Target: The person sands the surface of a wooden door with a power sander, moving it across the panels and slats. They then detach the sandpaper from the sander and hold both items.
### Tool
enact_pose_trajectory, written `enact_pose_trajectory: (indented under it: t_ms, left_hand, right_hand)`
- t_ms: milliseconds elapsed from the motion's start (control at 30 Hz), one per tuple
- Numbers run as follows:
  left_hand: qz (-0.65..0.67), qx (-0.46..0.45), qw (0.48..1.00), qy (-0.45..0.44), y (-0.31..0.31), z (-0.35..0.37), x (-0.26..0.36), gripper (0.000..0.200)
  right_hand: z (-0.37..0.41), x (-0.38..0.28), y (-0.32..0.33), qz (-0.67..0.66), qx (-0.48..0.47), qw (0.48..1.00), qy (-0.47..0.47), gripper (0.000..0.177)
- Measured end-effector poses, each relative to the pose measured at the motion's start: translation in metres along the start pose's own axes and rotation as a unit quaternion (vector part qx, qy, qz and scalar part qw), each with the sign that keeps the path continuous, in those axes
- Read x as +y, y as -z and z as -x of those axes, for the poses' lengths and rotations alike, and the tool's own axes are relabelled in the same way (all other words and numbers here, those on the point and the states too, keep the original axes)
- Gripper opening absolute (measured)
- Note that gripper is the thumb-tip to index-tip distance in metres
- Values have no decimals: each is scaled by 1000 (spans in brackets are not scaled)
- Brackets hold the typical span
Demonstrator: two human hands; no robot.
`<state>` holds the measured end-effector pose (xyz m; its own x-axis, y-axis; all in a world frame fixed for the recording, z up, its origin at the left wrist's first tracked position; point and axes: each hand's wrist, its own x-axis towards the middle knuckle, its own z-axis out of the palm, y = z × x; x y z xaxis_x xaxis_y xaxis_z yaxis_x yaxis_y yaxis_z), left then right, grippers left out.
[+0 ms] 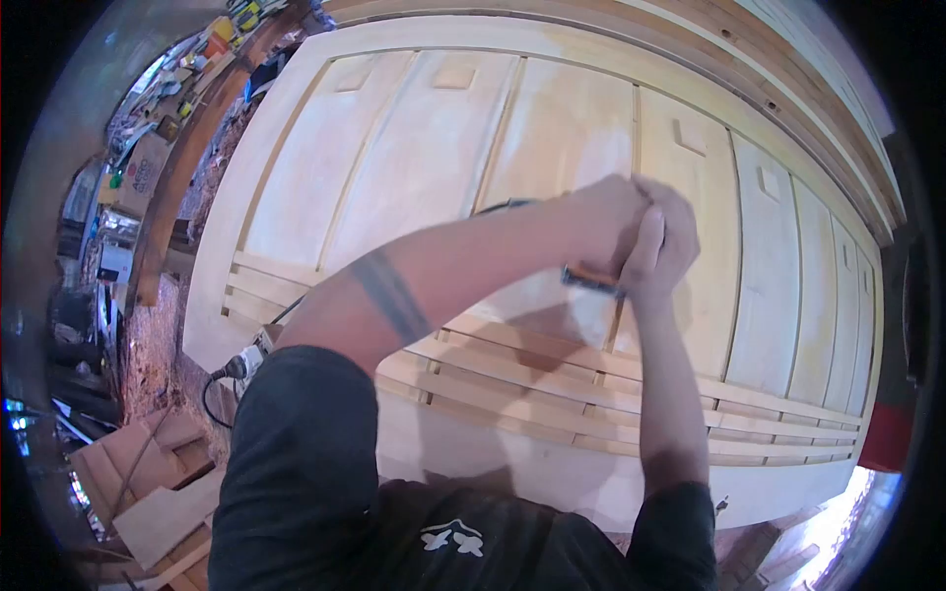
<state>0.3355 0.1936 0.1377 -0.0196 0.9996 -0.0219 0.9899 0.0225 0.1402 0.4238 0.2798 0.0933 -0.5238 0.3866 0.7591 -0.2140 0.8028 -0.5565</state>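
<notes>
My left hand reaches in from the left, its forearm bent across the panel. Its fingers are closed, and what they hold is mostly hidden. My right hand is closed too, its fingers wrapped against the left hand. Just below the hands shows a blurred orange-and-black object; its kind cannot be made out. A dark curved piece peeks out behind the left forearm. Under both hands lies a large pale wooden panel with raised frames, small square blocks and a slatted band along the near side.
A plug and cable lie by the panel's left edge. Wood offcuts are piled at lower left, over shavings. Cluttered shelving with a cardboard box stands at far left. Long wooden boards run along the far side.
</notes>
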Motion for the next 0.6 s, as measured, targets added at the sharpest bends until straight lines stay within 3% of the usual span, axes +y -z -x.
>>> enact_pose_trajectory:
  t_ms: [100,200,367,467,600]
  left_hand:
    - [-1,22,996,91,8,-28,-28,18]
    - [10,57,995,79,-6,-39,-45,19]
    - [18,2,1000,-9,-7,1,7,17]
    - [95,-39,995,9,-2,14,22,14]
    - [0,-19,999,27,-1,-10,-11,17]
  right_hand:
    - [-32,45,-22,-60,-30,997,-48,31]
    - [-37,47,-27,-52,-40,996,-56,32]
    - [9,-8,5,-2,-2,1000,-20,32]
    - [21,-21,10,4,15,1000,8,32]
    - [-6,10,-8,-17,-8,1000,-9,32]
